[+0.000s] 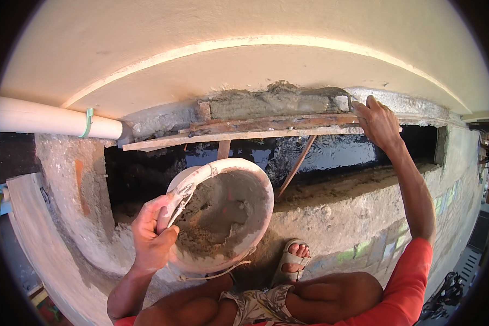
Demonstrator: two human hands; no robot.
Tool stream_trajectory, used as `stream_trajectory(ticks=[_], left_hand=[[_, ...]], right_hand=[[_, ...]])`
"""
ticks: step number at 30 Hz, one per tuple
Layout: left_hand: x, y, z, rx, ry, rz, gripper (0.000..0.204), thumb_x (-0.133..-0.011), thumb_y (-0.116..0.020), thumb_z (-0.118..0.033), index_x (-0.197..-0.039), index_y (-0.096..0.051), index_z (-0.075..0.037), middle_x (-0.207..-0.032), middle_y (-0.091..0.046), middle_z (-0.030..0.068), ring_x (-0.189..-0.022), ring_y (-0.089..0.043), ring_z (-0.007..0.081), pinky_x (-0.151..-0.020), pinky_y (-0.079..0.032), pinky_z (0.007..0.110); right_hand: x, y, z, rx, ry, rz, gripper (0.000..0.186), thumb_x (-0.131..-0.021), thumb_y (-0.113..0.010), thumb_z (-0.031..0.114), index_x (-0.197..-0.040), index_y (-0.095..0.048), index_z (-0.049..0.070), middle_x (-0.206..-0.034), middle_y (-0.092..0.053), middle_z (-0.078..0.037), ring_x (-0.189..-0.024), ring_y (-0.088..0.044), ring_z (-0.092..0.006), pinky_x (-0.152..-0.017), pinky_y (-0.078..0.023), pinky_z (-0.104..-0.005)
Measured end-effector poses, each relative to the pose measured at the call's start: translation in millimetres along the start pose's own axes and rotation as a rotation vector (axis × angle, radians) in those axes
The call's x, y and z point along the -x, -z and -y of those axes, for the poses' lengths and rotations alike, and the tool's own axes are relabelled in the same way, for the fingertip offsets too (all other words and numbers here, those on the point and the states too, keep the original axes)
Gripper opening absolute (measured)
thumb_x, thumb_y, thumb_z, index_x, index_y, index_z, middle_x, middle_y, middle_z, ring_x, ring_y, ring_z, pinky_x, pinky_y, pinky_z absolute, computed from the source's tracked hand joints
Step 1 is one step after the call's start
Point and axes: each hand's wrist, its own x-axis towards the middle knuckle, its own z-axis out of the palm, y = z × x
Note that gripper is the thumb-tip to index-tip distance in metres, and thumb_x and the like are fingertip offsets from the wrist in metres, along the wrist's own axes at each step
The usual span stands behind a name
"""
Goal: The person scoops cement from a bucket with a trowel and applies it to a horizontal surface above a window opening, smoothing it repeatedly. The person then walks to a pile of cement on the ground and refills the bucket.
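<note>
My left hand (153,239) grips the rim of a mortar-smeared bucket (265,191), fingers closed by its handle fitting. The bucket tilts toward me, with wet grey mortar (223,214) inside. At the wall's foot, my right hand (381,122) is closed around what looks like a trowel (339,92); its dark blade edge lies against the fresh mortar and the handle is hidden in my fist. A rough band of wet mortar (271,104) runs along the wall, held at its front by wooden boards (244,137).
Beneath the boards is a drain channel with dark water (326,155). A thin wooden prop (298,165) slants across it. A white pipe (54,117) with a green tie meets the wall at left. My sandalled foot (292,261) rests on the concrete edge.
</note>
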Motion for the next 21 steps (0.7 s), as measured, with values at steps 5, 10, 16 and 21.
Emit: stream_trajectory(ticks=[5,10,16,21], left_hand=[[-0.1,-0.2,-0.3,-0.015,0.000,-0.007,0.064,-0.068,-0.049,0.019,-0.129,-0.051,-0.001,-0.129,-0.054,0.0101,-0.125,-0.051,0.0176,-0.104,-0.039,0.028],[2.8,-0.8,-0.2,-0.013,0.014,-0.033,0.063,-0.069,-0.049,0.019,-0.129,-0.051,0.000,-0.130,-0.054,0.0107,-0.124,-0.051,0.0173,-0.103,-0.039,0.028],[-1.0,-5.3,-1.6,-0.001,0.024,-0.041,0.062,-0.070,-0.049,0.019,-0.129,-0.051,0.001,-0.130,-0.056,0.0109,-0.121,-0.053,0.0159,-0.102,-0.039,0.027],[-4.1,-7.6,-5.1,0.012,0.034,-0.017,0.062,-0.070,-0.050,0.018,-0.130,-0.051,0.001,-0.129,-0.056,0.0099,-0.120,-0.054,0.0146,-0.100,-0.040,0.026]], right_hand=[[2.2,-0.4,7.5,-0.077,-0.004,-0.015,0.037,-0.082,-0.067,0.009,-0.118,-0.065,0.016,-0.092,-0.055,-0.014,-0.083,-0.065,-0.0347,-0.068,-0.054,-0.0466],[2.4,4.4,19.7,-0.143,-0.072,0.042,0.037,-0.082,-0.068,0.010,-0.119,-0.064,0.014,-0.094,-0.056,-0.015,-0.083,-0.065,-0.0362,-0.069,-0.054,-0.0472],[-2.5,-9.5,57.7,-0.159,-0.024,0.048,0.035,-0.083,-0.067,0.009,-0.118,-0.063,0.011,-0.092,-0.056,-0.014,-0.079,-0.066,-0.0371,-0.066,-0.055,-0.0472],[-10.7,-27.7,77.8,-0.199,0.066,-0.034,0.036,-0.084,-0.066,0.010,-0.119,-0.062,0.012,-0.096,-0.056,-0.015,-0.082,-0.067,-0.0349,-0.066,-0.057,-0.0458]])
